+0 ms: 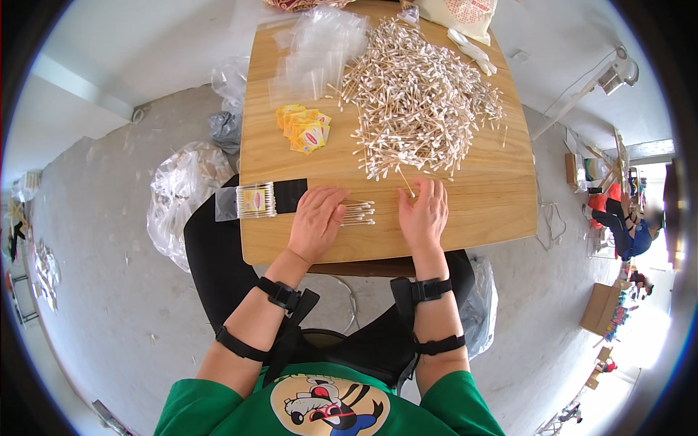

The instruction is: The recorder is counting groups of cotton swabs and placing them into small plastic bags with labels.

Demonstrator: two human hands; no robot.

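Note:
My left hand (318, 218) rests near the table's front edge, fingers curled over a small row of cotton swabs (360, 212). The thumb lies against them; their white tips stick out to the right, and their other ends are hidden under the hand. To the right, my right hand (424, 209) is on the tabletop with thumb and fingers apart. A single cotton swab (406, 182) reaches from the pile's front edge into that gap, apparently not gripped. Beyond both hands spreads a large heap of loose cotton swabs (422, 102).
Left of my left hand lie a black strip (291, 195) and a clear bag of swabs with a yellow label (255, 199). Yellow cards (304, 129) and clear plastic bags (320, 54) lie farther back on the wooden table (502, 211). White gloves (472, 52) lie back right.

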